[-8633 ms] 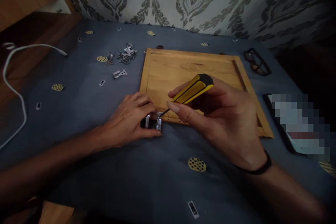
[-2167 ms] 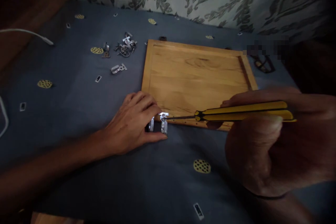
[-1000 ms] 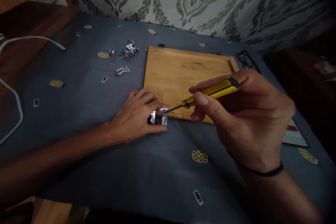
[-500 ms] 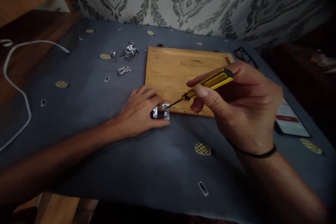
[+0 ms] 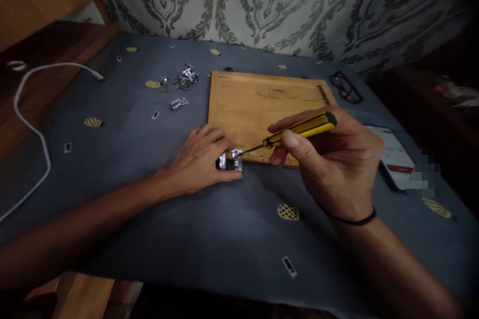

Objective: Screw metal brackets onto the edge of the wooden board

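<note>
A wooden cabinet door panel (image 5: 258,104) lies flat on a blue-grey cloth. A small metal hinge (image 5: 231,160) sits at the panel's near left corner. My left hand (image 5: 198,159) is closed around that hinge, pinning it against the panel edge. In my right hand (image 5: 329,159) is a yellow-and-black screwdriver (image 5: 299,130), gripped by the handle. Its thin shaft slants down to the left, and its tip rests on the hinge.
Several loose metal hinges (image 5: 184,79) lie on the cloth left of the panel. A white cable (image 5: 33,124) loops at the far left. Dark glasses (image 5: 345,86) lie at the back right and a phone (image 5: 392,159) by my right wrist. Patterned wallpaper stands behind.
My right hand has dropped a little and the screwdriver handle now lies flatter. My left hand stays on the hinge. The view shifted slightly.
</note>
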A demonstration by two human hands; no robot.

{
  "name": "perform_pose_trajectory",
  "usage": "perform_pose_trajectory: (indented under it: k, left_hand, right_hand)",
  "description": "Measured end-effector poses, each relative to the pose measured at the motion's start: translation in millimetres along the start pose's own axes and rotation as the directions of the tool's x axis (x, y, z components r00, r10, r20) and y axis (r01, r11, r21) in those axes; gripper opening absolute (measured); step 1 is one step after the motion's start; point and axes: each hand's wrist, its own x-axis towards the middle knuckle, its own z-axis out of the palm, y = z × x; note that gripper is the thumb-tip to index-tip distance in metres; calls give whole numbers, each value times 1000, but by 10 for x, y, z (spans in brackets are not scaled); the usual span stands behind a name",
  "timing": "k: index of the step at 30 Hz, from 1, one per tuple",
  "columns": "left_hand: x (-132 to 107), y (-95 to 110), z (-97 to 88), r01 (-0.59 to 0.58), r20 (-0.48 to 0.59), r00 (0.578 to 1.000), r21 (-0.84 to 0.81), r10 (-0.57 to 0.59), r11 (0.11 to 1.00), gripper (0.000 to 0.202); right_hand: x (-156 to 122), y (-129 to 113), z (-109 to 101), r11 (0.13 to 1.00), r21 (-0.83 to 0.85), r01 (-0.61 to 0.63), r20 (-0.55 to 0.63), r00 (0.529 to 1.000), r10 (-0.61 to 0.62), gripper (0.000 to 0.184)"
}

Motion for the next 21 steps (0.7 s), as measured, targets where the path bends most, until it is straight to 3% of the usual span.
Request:
perform_pose_trajectory:
  k: [8,21]
  left_hand:
    - [-15,-25,8,2,5,1000,-11,-2,1000,42]
    - [-22,-34,20,-61,-40,997,-42,60,997,42]
  right_hand:
    - [-1,0,-7,993,3,116,-276,955,-111,12]
    - [-81,79,-58,997,-66,38,-214,975,-51,10]
